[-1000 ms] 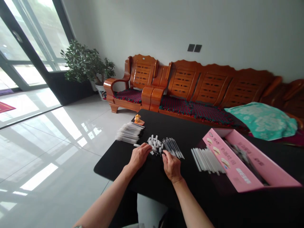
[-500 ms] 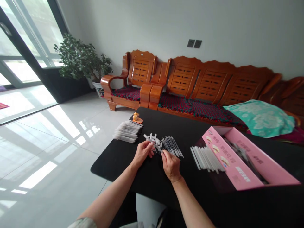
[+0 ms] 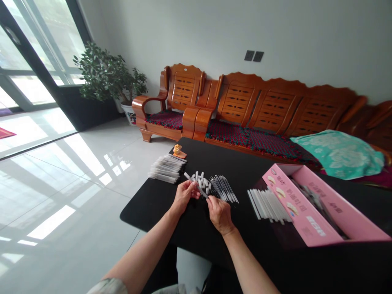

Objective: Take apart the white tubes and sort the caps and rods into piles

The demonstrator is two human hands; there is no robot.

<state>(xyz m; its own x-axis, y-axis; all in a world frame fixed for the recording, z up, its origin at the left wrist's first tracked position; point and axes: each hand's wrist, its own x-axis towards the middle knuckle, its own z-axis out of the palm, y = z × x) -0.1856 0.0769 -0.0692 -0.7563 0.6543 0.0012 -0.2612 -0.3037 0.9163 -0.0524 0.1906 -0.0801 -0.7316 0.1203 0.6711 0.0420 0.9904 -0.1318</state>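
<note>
My left hand (image 3: 184, 197) is closed around a slim whitish pen barrel (image 3: 187, 176), which slants from upper left down towards my right hand. My right hand (image 3: 220, 213) pinches at the barrel's near end; whether a small part is also between those fingers is hidden. Just beyond the hands lies a loose heap of short white pen caps (image 3: 200, 179). Right of the heap, thin dark pen refills (image 3: 226, 188) with pale tips lie side by side. Further right is a row of whitish tubes (image 3: 266, 204), like the one held.
A stack of long, translucent pens (image 3: 167, 168) lies at the black table's (image 3: 147, 204) left edge, near a small orange figurine (image 3: 177, 150). An open pink box (image 3: 301, 204) with dark contents stands right. Behind are a wooden sofa (image 3: 275, 102) and a potted plant (image 3: 101, 73).
My hands keep hold of the barrel in nearly the same place. The far end of the barrel has shifted slightly, and the whole view has moved a little.
</note>
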